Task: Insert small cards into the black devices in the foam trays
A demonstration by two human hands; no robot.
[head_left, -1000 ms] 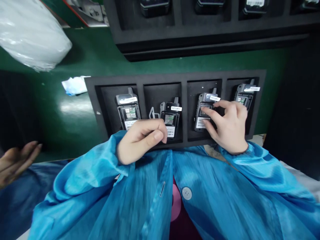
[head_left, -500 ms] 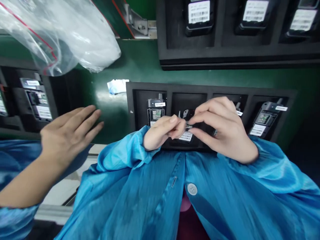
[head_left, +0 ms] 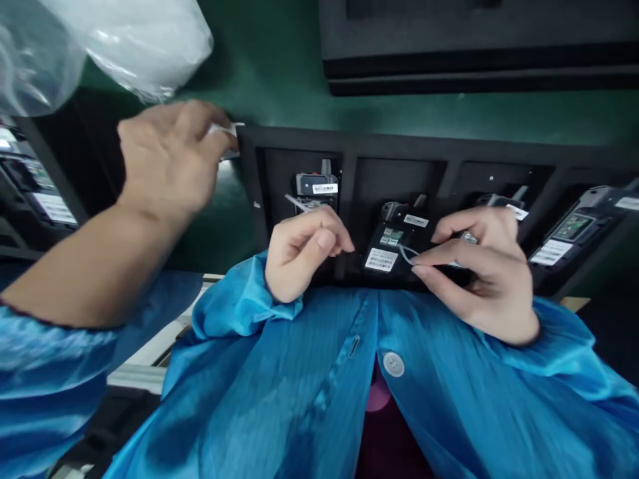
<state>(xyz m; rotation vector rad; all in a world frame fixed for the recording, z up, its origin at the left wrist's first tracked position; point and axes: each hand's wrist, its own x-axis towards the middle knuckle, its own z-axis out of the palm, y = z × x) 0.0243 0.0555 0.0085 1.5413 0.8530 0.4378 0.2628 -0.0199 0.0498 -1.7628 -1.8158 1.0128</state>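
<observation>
**Two small metal pieces over the foam tray**

While both my hands hover at the near edge of the black foam tray (head_left: 349, 143), each one pinches something thin. My left hand (head_left: 299, 256) is curled, thumb pressed against the forefinger, clamped on a slim pale metal pin (head_left: 294, 201) whose tip sticks out up and to the left, over the first compartment. My right hand (head_left: 479, 269) has thumb and forefinger closed on a thin wire clip (head_left: 405, 253); its loop lies just above the white label of the second handset (head_left: 392, 239), which sits back side up in the second compartment with its green board showing. Whether the clip touches the handset I cannot tell.

The first handset (head_left: 318, 186) lies in the leftmost compartment, partly behind my left fingers. A third handset (head_left: 499, 203) is mostly hidden behind my right hand, and a fourth handset (head_left: 574, 233) lies tilted in the rightmost compartment, well apart from both hands.

To my left, another person's hand (head_left: 167, 156) in a blue sleeve reaches to the tray's far left corner, fingers on a scrap of white paper (head_left: 224, 133). A clear plastic bag (head_left: 110, 40) lies on the green table (head_left: 274, 66) beyond, and a second black tray (head_left: 474, 46) lies farther back.
</observation>
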